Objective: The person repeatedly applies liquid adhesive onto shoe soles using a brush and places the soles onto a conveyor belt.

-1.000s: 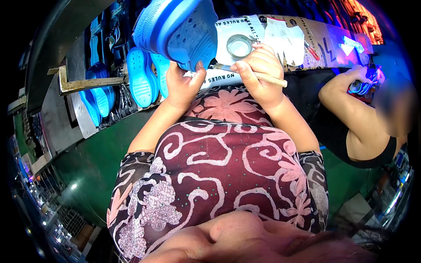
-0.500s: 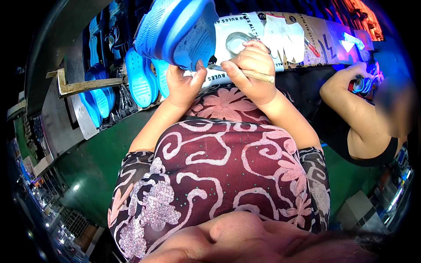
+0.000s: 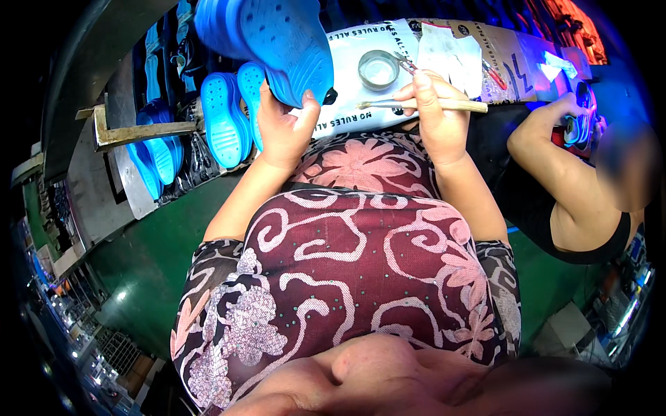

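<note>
My left hand (image 3: 288, 128) grips a blue foam clog (image 3: 295, 45) by its lower end, thumb on the side towards me. Holes dot its upper surface, and a small black piece shows at its lower right corner. In my right hand (image 3: 440, 114) is a brush (image 3: 461, 105), held level with its bristle end pointing left, a little apart from the clog. A round, clear-walled dish (image 3: 379, 70) stands on the white printed sheet (image 3: 347, 48) just beyond the brush. Beside the dish lies a thin metal tool (image 3: 405, 64).
Blue perforated soles (image 3: 225, 128) lie to the left, with more blue footwear (image 3: 159, 149) farther left. A worn metal bar (image 3: 149, 133) juts in there. A red-handled tool (image 3: 494, 76) lies on cardboard at right. Another person's arm (image 3: 555, 152) works at the far right.
My right hand has drawn the brush away to the right from the clog and levelled it. The clog has shifted left and turned, showing its perforated surface.
</note>
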Demonstrator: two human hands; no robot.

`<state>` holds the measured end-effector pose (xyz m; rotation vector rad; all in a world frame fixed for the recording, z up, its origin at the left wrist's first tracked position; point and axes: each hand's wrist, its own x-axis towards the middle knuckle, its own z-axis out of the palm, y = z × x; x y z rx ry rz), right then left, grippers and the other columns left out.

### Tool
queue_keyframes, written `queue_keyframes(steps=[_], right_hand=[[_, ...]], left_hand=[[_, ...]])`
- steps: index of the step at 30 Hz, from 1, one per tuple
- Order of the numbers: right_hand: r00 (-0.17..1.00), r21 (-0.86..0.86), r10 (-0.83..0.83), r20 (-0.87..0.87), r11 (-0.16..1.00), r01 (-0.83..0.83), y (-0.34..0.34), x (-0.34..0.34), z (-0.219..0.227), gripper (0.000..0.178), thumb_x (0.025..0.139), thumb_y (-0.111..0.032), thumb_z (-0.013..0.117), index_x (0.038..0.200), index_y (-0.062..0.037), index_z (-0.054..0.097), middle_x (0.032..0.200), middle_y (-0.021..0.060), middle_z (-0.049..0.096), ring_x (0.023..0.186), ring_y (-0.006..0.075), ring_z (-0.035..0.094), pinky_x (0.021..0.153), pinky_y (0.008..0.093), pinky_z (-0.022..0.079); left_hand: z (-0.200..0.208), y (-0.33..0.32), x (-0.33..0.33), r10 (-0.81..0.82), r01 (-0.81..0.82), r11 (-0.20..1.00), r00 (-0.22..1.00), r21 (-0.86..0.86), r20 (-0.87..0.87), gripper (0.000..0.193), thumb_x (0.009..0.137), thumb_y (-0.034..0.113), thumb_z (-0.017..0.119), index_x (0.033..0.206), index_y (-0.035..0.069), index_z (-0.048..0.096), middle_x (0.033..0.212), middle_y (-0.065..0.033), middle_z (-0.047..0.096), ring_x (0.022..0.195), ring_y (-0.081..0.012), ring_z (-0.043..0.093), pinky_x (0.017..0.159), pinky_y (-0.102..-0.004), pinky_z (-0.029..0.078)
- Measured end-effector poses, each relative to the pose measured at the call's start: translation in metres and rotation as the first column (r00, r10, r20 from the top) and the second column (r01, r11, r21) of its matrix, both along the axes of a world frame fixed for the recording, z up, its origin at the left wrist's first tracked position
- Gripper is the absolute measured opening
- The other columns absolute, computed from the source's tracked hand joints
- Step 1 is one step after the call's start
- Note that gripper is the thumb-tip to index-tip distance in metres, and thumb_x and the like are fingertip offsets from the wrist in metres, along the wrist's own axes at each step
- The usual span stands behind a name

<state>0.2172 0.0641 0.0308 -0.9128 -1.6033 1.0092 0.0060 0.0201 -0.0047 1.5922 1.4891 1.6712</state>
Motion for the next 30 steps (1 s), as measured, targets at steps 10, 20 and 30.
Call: queue_keyframes(steps=[10,20,30], right_hand=[[0.990,-0.193,-0.046,-0.135,0.981,0.020,-0.009,-0.003,-0.003,0.034,0.088,-0.026,0.053,0.069,0.0002,0.063,0.064,0.0042,0.060,0.052,0.0084,0.050,0.050,0.0204,0.041],[0.989,-0.244,0.000,-0.148,0.969,-0.036,-0.011,-0.006,-0.005,0.034,0.088,-0.027,0.052,0.070,0.0001,0.062,0.064,0.0038,0.059,0.054,0.0080,0.049,0.052,0.0198,0.040],[0.926,-0.365,-0.142,-0.350,0.931,0.005,-0.002,0.017,-0.027,0.032,0.090,-0.021,0.046,0.073,0.0032,0.058,0.073,0.0115,0.057,0.058,0.0127,0.047,0.057,0.0232,0.039]], left_hand=[[0.029,-0.006,-0.003,-0.043,0.098,0.865,0.992,-0.491,0.121,0.051,0.074,0.007,0.052,0.120,-0.007,0.034,0.088,-0.0152,0.058,0.055,-0.0153,0.059,0.048,-0.0254,0.050],[0.022,-0.011,-0.006,-0.021,0.087,0.881,0.989,-0.465,0.147,0.054,0.075,0.007,0.051,0.123,-0.006,0.031,0.084,-0.0140,0.058,0.057,-0.0156,0.059,0.049,-0.0257,0.051],[0.012,-0.006,-0.025,-0.056,0.365,0.758,0.862,-0.540,0.504,0.035,0.078,0.007,0.048,0.110,-0.005,0.043,0.081,-0.0095,0.059,0.050,-0.0103,0.054,0.044,-0.0182,0.047]])
